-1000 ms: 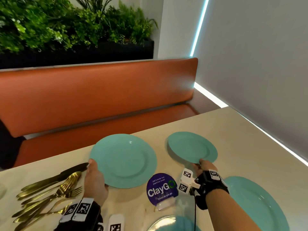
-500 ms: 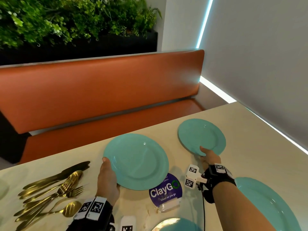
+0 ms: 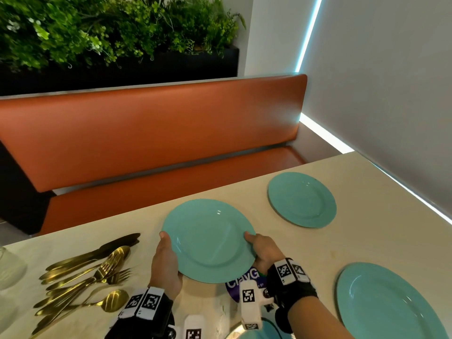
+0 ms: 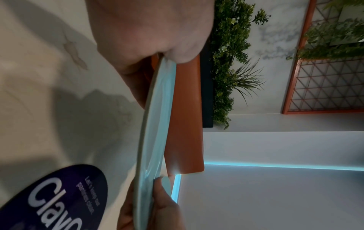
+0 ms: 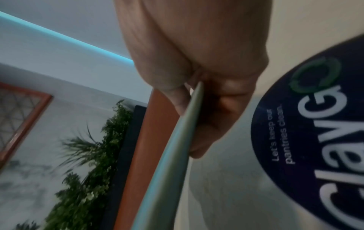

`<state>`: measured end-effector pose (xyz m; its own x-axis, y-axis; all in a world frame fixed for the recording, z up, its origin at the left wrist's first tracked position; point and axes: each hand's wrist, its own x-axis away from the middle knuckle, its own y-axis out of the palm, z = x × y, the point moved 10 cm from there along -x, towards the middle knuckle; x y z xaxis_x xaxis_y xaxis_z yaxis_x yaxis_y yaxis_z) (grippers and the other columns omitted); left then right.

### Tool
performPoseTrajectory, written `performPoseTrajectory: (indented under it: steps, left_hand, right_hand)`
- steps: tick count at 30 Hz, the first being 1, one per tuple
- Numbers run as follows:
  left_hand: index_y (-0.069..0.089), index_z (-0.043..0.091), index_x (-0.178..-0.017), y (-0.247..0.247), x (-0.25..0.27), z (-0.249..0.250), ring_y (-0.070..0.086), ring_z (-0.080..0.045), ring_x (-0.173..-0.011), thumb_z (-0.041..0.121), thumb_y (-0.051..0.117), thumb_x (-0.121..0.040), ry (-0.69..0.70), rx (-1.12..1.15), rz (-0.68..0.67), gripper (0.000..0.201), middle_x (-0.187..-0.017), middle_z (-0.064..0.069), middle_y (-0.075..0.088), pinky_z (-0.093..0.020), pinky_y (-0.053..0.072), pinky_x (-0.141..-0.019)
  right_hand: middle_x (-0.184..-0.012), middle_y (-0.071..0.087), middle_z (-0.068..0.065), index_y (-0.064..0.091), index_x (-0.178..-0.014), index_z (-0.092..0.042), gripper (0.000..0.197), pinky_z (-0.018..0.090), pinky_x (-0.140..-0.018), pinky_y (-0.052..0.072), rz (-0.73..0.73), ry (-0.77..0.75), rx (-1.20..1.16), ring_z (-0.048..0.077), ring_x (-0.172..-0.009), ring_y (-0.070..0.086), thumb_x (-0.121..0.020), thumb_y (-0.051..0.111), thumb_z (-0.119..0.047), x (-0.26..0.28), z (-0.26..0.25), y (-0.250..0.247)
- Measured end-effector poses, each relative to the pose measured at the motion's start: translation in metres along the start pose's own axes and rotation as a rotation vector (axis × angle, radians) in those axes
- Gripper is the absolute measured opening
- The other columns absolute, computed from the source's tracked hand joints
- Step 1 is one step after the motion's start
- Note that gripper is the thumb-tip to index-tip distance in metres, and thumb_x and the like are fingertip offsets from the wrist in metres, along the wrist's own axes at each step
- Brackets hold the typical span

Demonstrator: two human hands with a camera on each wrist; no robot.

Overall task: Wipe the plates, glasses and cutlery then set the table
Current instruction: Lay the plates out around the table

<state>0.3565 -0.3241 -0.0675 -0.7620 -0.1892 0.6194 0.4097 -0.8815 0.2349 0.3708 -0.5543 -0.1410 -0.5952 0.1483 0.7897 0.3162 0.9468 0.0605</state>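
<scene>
Plate (image 3: 208, 241) held between both grips: left hand (image 3: 165, 267) pinching left rim, right hand (image 3: 265, 250) pinching right rim.

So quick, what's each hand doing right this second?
Left hand: closed on the left edge of the big teal plate.
Right hand: closed on the same plate's right edge, thumb on top.

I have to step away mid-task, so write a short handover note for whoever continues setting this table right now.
Left hand and right hand both grip the large teal plate by its rim, held above the table.
A small teal plate lies set down far right; another large plate lies near right.
Gold cutlery is piled at left, not laid out.
Left: place this plate, lay the cutlery. Wiping status cannot be told.
</scene>
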Motion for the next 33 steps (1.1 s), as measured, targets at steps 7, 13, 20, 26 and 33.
performPoseTrajectory:
  steps: [7,13,20,26,33]
  left_hand:
    - [0.032,0.012,-0.144,-0.019,-0.006,0.005,0.051,-0.034,-0.121,0.048,0.035,-0.097,-0.046,-0.094,0.033,0.059,-0.140,-0.018,0.045,-0.046,0.042,-0.102]
    - [0.032,0.010,-0.143,-0.039,-0.011,0.000,0.048,-0.036,-0.124,0.041,0.040,-0.098,-0.062,-0.081,0.109,0.056,-0.144,-0.017,0.040,-0.049,0.041,-0.104]
    - [0.042,0.008,-0.135,-0.038,-0.013,-0.005,0.054,-0.027,-0.102,0.033,0.045,-0.098,-0.051,-0.110,0.139,0.044,-0.122,-0.012,0.050,-0.043,0.047,-0.093]
    - [0.044,0.009,-0.134,-0.021,-0.013,-0.002,0.055,-0.026,-0.103,0.030,0.043,-0.099,-0.020,-0.159,0.126,0.041,-0.126,-0.012,0.052,-0.041,0.048,-0.093]
    - [0.050,0.006,-0.126,-0.006,-0.017,0.005,0.056,-0.024,-0.097,0.031,0.042,-0.099,-0.001,-0.168,0.117,0.037,-0.111,-0.011,0.054,-0.038,0.051,-0.088]
  right_hand:
    - [-0.108,0.061,0.017,0.051,-0.118,-0.004,0.028,0.050,-0.079,0.054,0.022,-0.095,-0.116,0.035,-0.094,0.060,-0.096,0.047,-0.021,-0.011,-0.007,0.008]
    - [-0.093,0.061,0.014,0.052,-0.117,0.003,0.030,0.045,-0.078,0.052,0.086,-0.138,-0.068,0.030,-0.085,0.058,-0.094,0.050,-0.016,-0.010,-0.013,0.013]
    - [-0.098,0.057,0.012,0.051,-0.124,0.005,0.034,0.038,-0.082,0.056,-0.008,-0.107,0.189,0.021,-0.077,0.060,-0.092,0.050,-0.007,-0.009,-0.015,0.030]
    - [-0.077,0.062,0.021,0.054,-0.092,0.002,0.011,0.043,-0.069,0.057,-0.007,0.016,0.289,0.030,-0.065,0.063,-0.089,0.044,0.006,-0.010,0.007,0.033]
    - [-0.073,0.065,0.016,0.052,-0.074,-0.005,0.030,0.042,-0.078,0.057,0.059,0.033,0.627,0.033,-0.080,0.070,-0.088,0.059,-0.031,-0.007,-0.002,0.016]
